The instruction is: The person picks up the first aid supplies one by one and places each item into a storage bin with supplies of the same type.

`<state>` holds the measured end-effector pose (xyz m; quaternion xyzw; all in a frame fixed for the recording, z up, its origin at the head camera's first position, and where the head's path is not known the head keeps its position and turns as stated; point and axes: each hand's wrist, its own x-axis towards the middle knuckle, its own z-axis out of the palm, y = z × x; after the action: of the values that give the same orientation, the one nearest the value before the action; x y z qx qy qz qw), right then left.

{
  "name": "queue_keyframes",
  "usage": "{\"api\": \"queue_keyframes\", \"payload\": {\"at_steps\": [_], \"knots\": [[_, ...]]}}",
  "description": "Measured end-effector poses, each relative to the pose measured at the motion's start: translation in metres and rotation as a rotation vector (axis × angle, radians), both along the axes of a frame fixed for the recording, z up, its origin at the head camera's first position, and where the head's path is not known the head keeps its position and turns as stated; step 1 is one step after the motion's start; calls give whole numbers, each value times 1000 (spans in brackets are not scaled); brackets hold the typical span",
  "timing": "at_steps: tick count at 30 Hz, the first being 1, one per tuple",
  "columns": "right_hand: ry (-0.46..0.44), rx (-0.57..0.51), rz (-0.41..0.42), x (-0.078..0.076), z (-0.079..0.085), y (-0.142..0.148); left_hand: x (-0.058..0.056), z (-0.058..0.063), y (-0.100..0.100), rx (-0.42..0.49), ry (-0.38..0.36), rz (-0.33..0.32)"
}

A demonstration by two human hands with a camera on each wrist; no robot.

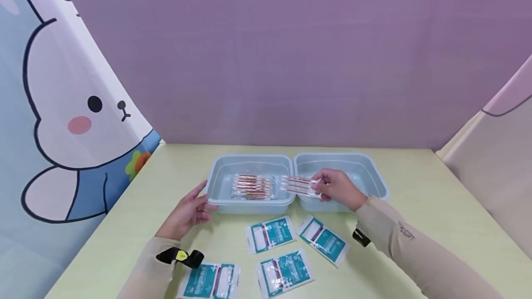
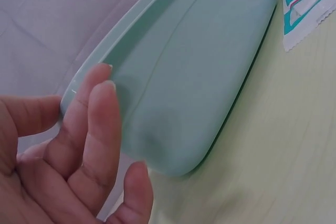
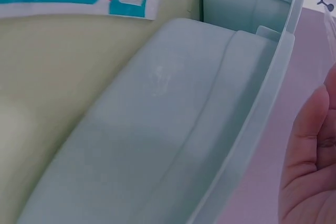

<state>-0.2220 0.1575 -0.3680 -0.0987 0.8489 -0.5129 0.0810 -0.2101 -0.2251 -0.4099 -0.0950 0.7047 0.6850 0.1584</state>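
My left hand [image 1: 187, 213] is at the left corner of a pale blue plastic basin [image 1: 253, 208], its thumb and fingers pinching the rim. Inside lie clear packets of brown-stemmed cotton swabs [image 1: 253, 187]. Between its thumb and fingers, my right hand [image 1: 338, 188] holds another clear cotton swab packet [image 1: 298, 185] by its right end. This packet is raised over the place where the two basins meet. The second pale blue basin [image 1: 376, 181] sits under the right hand. In the right wrist view, the right hand [image 3: 310, 156] shows only partly, at the right edge.
Several teal and white sealed packets lie on the table in front of the basins, among them one at the centre [image 1: 271, 233], one to the right [image 1: 324, 240] and one near the left sleeve [image 1: 209, 280]. A purple cloth backdrop [image 1: 291, 59] rises behind the table.
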Motion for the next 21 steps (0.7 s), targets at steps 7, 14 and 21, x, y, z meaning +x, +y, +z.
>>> {"api": "queue_keyframes", "payload": {"at_steps": [7, 14, 21], "knots": [[-30, 45, -26, -17, -1, -17, 3, -2, -1, -29, -2, 28], [-17, 49, 6, -35, 6, -34, 3, -1, 1, -25, 10, 37], [-33, 75, 32, -47, 22, -59, 3, -1, 2, -19, 17, 52]]}}
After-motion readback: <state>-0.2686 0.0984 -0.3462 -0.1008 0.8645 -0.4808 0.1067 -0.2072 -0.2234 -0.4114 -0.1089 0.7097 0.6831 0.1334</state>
